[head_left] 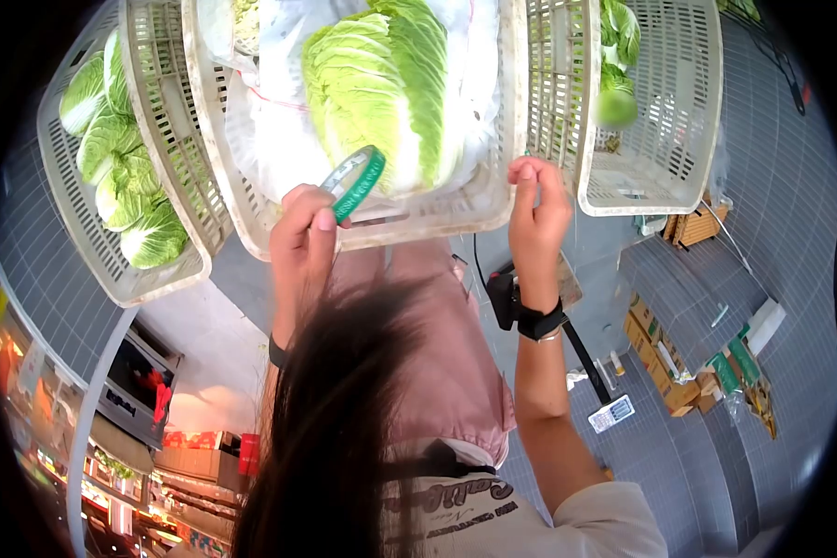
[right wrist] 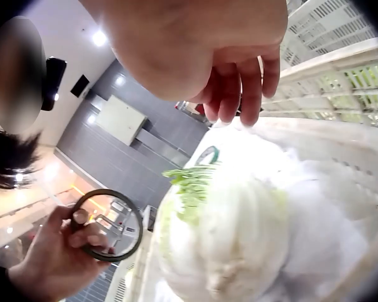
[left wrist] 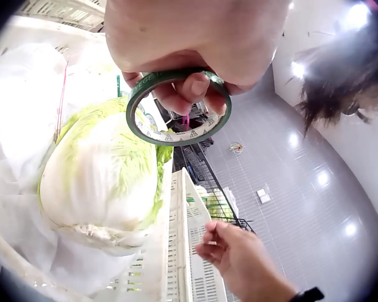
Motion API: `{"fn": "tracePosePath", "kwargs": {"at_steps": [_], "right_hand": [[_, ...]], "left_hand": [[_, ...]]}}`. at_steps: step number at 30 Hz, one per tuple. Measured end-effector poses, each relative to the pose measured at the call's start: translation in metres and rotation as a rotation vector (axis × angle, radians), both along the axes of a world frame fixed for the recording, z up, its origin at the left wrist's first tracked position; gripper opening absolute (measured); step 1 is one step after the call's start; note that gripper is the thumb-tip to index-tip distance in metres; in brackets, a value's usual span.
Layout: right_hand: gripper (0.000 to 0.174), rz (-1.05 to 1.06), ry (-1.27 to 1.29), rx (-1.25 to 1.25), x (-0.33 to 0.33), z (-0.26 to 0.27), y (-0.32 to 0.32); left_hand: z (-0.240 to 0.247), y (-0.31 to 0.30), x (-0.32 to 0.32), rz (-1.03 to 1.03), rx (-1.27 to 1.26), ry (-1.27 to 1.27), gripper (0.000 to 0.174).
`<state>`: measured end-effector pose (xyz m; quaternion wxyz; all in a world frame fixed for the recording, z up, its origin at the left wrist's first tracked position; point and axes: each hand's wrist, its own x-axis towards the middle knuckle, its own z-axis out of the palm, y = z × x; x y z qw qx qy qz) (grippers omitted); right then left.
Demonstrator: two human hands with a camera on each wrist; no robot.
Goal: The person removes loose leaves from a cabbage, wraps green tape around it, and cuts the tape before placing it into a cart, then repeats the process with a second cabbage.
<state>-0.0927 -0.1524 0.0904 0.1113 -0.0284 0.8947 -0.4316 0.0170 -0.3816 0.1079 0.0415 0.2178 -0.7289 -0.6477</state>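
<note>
My left hand (head_left: 305,237) grips a roll of green tape (head_left: 367,186) by its ring, with fingertips showing inside the ring (left wrist: 136,100) in the left wrist view. The roll is tilted above the near end of a large Chinese cabbage (head_left: 362,93). That cabbage lies on clear plastic in a white slatted crate (head_left: 437,224). Over the crate's right rim hovers my right hand (head_left: 541,205), its fingers loosely curled. Nothing shows between those fingers (right wrist: 249,94) in the right wrist view.
To the left, a crate (head_left: 125,290) holds several cabbages (head_left: 116,149). On the right another crate (head_left: 660,206) has cabbages (head_left: 620,46) at its far end. Cardboard boxes (head_left: 655,358) sit on the tiled floor at the right.
</note>
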Motion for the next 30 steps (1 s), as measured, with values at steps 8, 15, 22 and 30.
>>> {"fn": "tracePosePath", "kwargs": {"at_steps": [8, 15, 22, 30], "right_hand": [[0.018, 0.496, -0.196, -0.293, -0.004, 0.065, -0.072], [0.021, 0.607, -0.496, -0.417, -0.010, 0.065, -0.066], [0.024, 0.593, -0.548, -0.516, -0.001, 0.052, -0.068], [0.023, 0.574, -0.643, -0.588, 0.002, 0.062, -0.068]], "left_hand": [[0.012, 0.001, -0.004, -0.202, -0.205, 0.104, 0.028], [0.025, 0.007, 0.002, -0.076, -0.073, 0.135, 0.028], [0.022, 0.008, 0.013, -0.034, -0.062, 0.123, 0.027], [0.028, 0.005, 0.019, -0.038, -0.047, 0.077, 0.026]]}}
